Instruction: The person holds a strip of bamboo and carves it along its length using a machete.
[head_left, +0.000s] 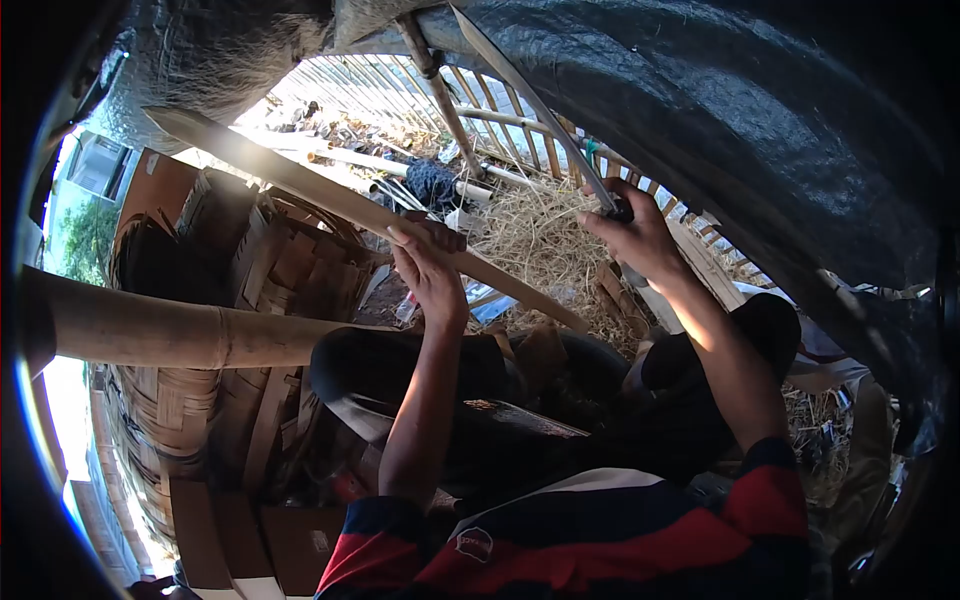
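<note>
Before me, my left hand holds a slat, my right hand a knife.
Slat's far-left end looks pointed; remaining work unclear.

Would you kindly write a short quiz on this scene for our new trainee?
1. Which of the person's hands holds the long knife?
2. True or false: the knife's blade is resting against the pale strip.
3. What loose material shows on the ground between the left hand and the right hand in this view?
a) gravel
b) dry straw
c) wet leaves

Key:
1. The right hand.
2. False; the blade points up and away from the strip, with a gap between them in the view.
3. b
</note>
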